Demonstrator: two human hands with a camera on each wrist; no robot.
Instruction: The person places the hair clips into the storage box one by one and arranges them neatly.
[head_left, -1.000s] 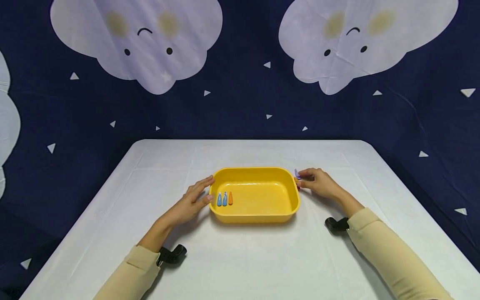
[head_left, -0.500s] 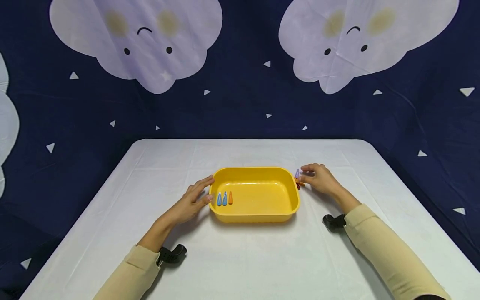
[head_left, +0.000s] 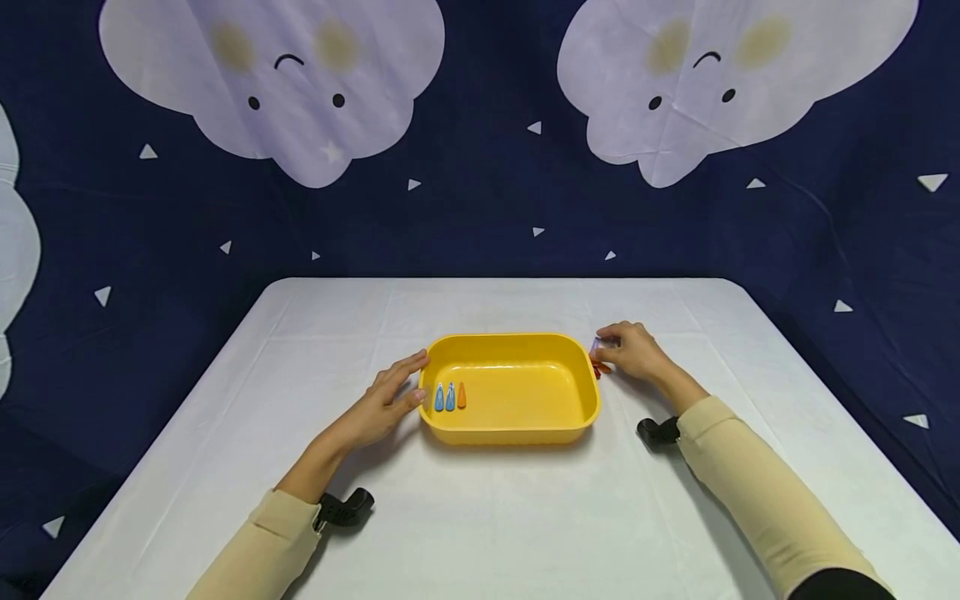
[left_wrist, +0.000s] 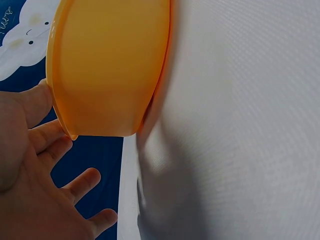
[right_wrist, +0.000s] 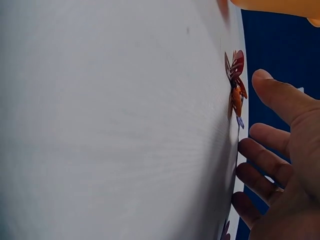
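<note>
A yellow basin [head_left: 517,435] stands mid-table, with two blue hair clips [head_left: 445,397] and an orange hair clip [head_left: 461,395] side by side in its left part. My left hand [head_left: 384,402] rests its thumb and fingertips on the basin's left rim, the other fingers spread. Beyond the right rim, my right hand [head_left: 633,350] reaches over a small cluster of clips, thumb and fingers apart. A purple hair clip [head_left: 596,342] shows between its fingertips, and dark red hair clips [right_wrist: 238,65] and an orange hair clip [right_wrist: 236,102] lie close by on the cloth.
A white cloth [head_left: 495,517] covers the table. Another dark purple clip [right_wrist: 226,230] shows at the bottom of the right wrist view. Behind the table hangs a navy curtain [head_left: 480,225] with clouds. Black camera mounts [head_left: 348,508] sit on both wrists.
My right hand has shifted slightly back and left over the clips, uncovering more of the orange and red ones. The left hand and basin stay in place.
</note>
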